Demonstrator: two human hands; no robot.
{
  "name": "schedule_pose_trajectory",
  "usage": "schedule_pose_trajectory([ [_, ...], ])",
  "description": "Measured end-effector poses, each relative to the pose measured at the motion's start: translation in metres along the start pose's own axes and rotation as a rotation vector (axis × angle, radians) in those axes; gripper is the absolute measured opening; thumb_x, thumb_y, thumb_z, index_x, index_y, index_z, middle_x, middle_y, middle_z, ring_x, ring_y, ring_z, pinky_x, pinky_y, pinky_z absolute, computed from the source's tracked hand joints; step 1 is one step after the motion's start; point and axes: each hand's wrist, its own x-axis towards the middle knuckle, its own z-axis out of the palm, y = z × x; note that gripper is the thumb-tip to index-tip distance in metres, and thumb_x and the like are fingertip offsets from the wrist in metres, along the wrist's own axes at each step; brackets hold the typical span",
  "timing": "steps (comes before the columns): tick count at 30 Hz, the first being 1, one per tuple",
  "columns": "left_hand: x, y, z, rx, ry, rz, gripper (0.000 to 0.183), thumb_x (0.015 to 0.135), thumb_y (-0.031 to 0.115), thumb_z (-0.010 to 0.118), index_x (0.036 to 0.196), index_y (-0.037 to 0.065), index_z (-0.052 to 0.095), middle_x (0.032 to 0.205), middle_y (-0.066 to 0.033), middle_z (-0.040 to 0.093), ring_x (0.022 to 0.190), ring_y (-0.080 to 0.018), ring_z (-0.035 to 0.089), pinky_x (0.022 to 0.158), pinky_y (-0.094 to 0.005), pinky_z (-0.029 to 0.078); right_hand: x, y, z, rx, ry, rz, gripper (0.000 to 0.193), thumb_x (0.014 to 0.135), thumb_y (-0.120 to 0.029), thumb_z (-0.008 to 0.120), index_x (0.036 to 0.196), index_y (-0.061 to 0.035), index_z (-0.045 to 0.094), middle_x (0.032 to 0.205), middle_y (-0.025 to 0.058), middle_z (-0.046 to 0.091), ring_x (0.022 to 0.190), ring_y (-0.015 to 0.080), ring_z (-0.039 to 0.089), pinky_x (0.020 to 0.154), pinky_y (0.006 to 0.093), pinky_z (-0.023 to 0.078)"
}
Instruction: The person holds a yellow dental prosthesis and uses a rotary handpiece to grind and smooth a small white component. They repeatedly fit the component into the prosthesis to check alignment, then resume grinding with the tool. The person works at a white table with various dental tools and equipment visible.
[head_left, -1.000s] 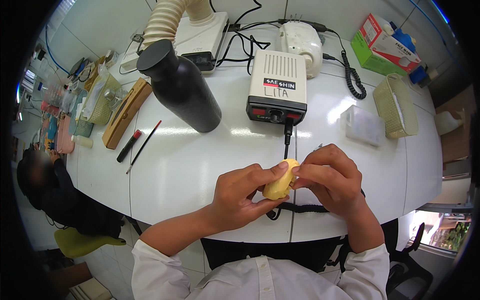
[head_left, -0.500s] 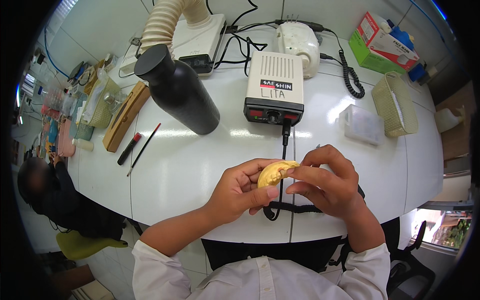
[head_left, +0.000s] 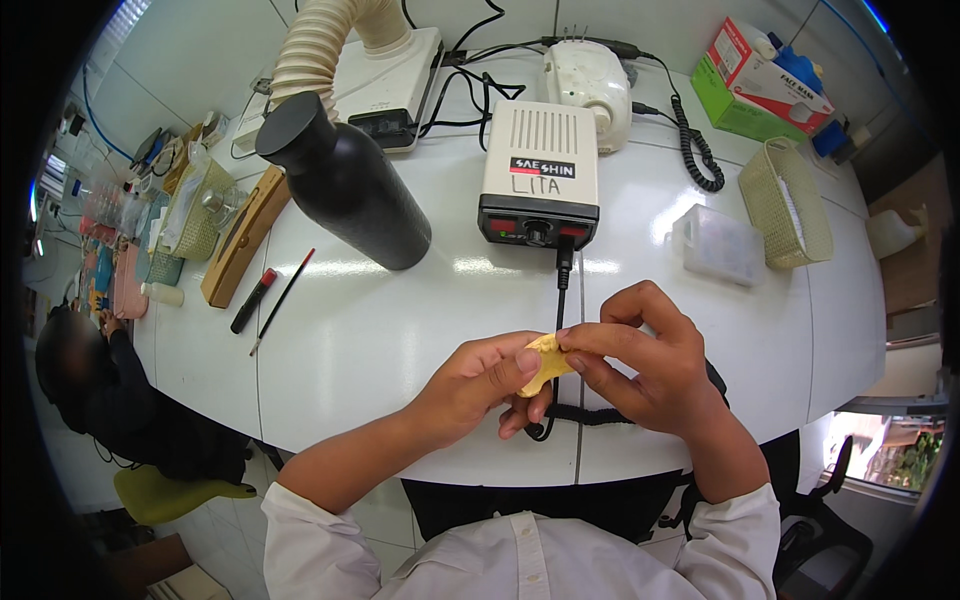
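A yellow dental model (head_left: 547, 368) of a tooth arch is raised over the near part of the white table, between my two hands. My left hand (head_left: 478, 382) grips it from the left, thumb on its face and fingers behind. On its upper right side, my right hand (head_left: 645, 362) has thumb and index finger pinched at the edge, near the teeth. Whether a small piece sits in that pinch is hidden by the fingertips. Below the model runs a black coiled cord (head_left: 590, 414).
Beyond my hands stands a white and black control box (head_left: 540, 180) with a cable. A black bottle (head_left: 350, 190), a red-capped marker (head_left: 254, 301) and a thin brush (head_left: 283, 300) are on the left. Rightward are a clear plastic case (head_left: 718, 245) and a woven basket (head_left: 790, 205). Another person (head_left: 110, 385) sits far left.
The dental model has turned in my left hand, showing its smoother face instead of the row of teeth. My right fingertips have shifted slightly left and stay at its edge.
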Motion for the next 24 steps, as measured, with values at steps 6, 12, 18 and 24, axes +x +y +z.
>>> schedule_pose_trajectory([
  [6,0.001,-0.0023,0.0059,0.177,0.07,0.083,0.048,0.104,0.036,0.054,0.138,0.002,0.05,0.083,-0.0028,0.059,0.066,-0.0058,0.054,0.057,-0.0217,0.045,-0.0008,0.0023,-0.001,-0.007,-0.014,0.005,0.025,0.074,-0.007,0.08,0.097,-0.011,0.073,0.085,0.0057,0.058,0.07,0.0194,0.061,0.056,0.0288,0.048],
  [12,0.0002,-0.0046,0.0061,0.218,0.091,0.15,0.047,0.103,0.03,0.057,0.138,0.0,0.049,0.084,-0.0019,0.058,0.069,-0.0054,0.052,0.059,-0.0211,0.045,-0.0004,0.0024,-0.0003,-0.029,-0.006,0.003,0.025,0.073,-0.009,0.081,0.096,-0.0127,0.072,0.086,0.0051,0.058,0.071,0.0195,0.061,0.056,0.0292,0.048],
  [18,-0.0004,-0.0047,0.0061,0.215,0.083,0.128,0.047,0.103,0.03,0.057,0.139,0.0,0.049,0.084,-0.0018,0.058,0.07,-0.0053,0.052,0.059,-0.0214,0.045,0.0003,0.0016,-0.0008,-0.057,-0.007,-0.015,0.026,0.072,-0.009,0.081,0.096,-0.0132,0.073,0.085,0.0045,0.058,0.071,0.0191,0.061,0.056,0.0293,0.048],
  [24,-0.0008,-0.0048,0.0069,0.232,0.098,0.153,0.049,0.102,0.031,0.058,0.14,0.0,0.048,0.086,-0.0014,0.058,0.072,-0.0048,0.053,0.059,-0.0208,0.045,0.0,-0.0002,-0.0003,-0.063,-0.003,0.008,0.028,0.068,-0.008,0.083,0.095,-0.0142,0.073,0.085,0.0035,0.057,0.072,0.0186,0.061,0.057,0.0295,0.05],
])
